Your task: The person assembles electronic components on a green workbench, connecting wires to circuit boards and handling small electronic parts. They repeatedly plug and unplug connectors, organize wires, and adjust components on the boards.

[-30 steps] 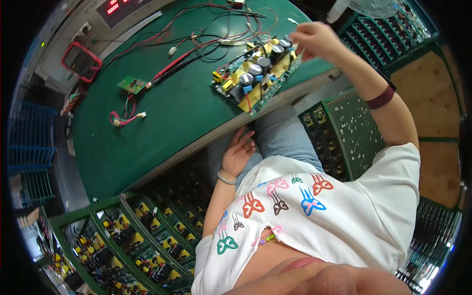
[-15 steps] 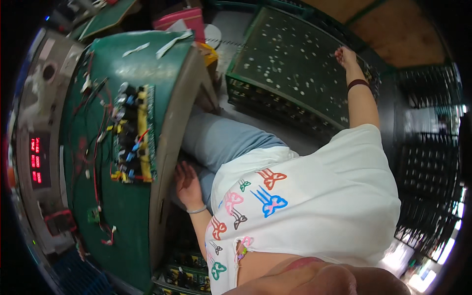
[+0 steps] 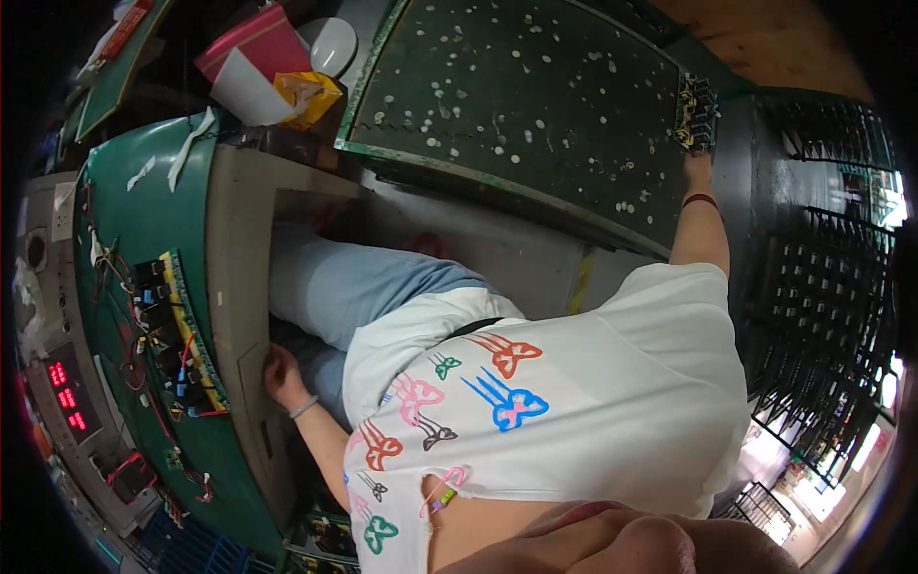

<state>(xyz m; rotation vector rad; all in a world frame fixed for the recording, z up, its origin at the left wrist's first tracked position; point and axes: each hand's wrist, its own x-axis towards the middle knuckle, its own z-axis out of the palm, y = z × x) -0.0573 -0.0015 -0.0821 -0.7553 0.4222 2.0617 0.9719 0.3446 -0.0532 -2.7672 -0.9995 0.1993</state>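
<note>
Off to the right, my right hand (image 3: 699,165) is at the near end of a populated circuit board (image 3: 695,113) with black and yellow parts. Most of its fingers are hidden by the board, and they appear closed on that end. The board lies along the right edge of a dark green, spotted surface (image 3: 507,96). My left hand (image 3: 283,377) is low beside the beige front of the workbench (image 3: 239,287), close to my leg. Its fingers are small, dark and partly hidden. Another circuit board (image 3: 182,335) sits on the bench's green mat (image 3: 177,215), beside thin wires (image 3: 120,354).
An instrument with red digits (image 3: 69,397) stands along the bench's far left. A pink box (image 3: 253,48), a yellow bag (image 3: 308,96) and a white round lid (image 3: 333,46) are behind the bench. Dark racks (image 3: 822,297) line the right side.
The view has swung toward the right. My right hand has gone from a closed fist above the spotted surface to the end of the circuit board. My left hand stays low by the bench.
</note>
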